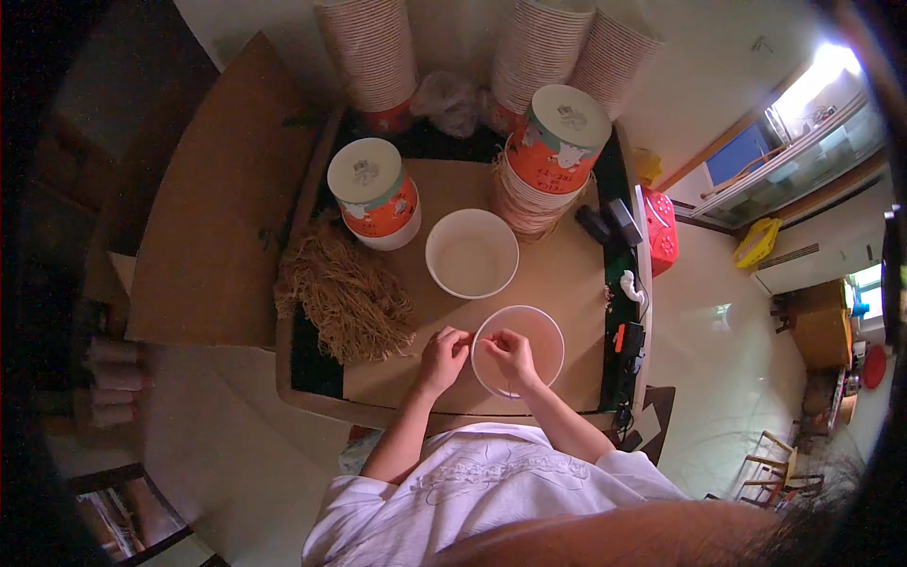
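Note:
A white paper bucket (545,354) stands upright with its mouth up at the table's near edge. At its left rim is my left hand (446,359), its fingertips pinched together. My right hand (511,357) reaches over the bucket's mouth, with thumb and fingers closed in a pinch. What either pinch holds is too small to make out. A thin dark line hangs below the right hand, near the rim. Just beyond stands a second open white bucket (472,255). A loose bundle of brown twine strands (345,288) lies to the left.
Upside-down orange-and-white buckets stand behind, a short stack (373,203) at left and a taller stack (557,156) at right. Tall nested stacks (368,52) line the wall. Black devices (619,225) and an orange-and-black tool (627,338) lie along the right edge. A cardboard sheet (222,208) leans left.

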